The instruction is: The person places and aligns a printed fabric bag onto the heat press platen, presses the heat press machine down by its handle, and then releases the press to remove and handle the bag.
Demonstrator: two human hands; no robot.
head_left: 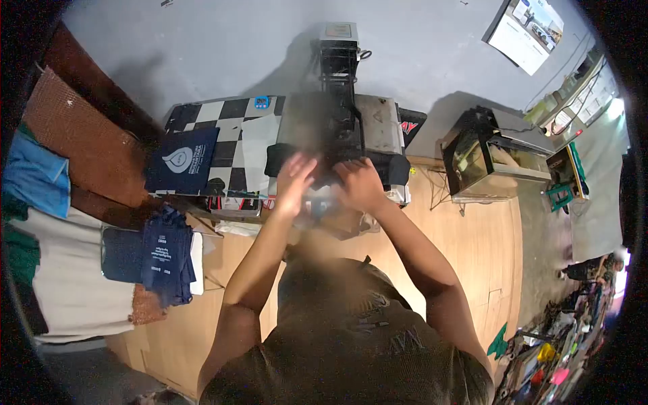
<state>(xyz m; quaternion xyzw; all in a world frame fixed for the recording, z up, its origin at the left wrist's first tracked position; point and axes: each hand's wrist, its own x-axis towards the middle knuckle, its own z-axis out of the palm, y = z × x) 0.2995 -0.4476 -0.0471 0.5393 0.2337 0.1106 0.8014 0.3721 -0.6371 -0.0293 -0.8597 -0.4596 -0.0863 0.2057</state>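
Left fingers looked loosely spread; right fingers curled, couldn't tell if gripping. Printed navy cloth, desk's left edge, seemed done; dark cloth, front edge, seemingly wasn't.

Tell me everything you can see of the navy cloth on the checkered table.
The navy cloth makes a rough rectangle, apparently folded fabric, lying flat at the left end of the checkered table. Its white print shows a drop-shaped emblem beside sideways lettering. The left hand is to its right, not touching it.
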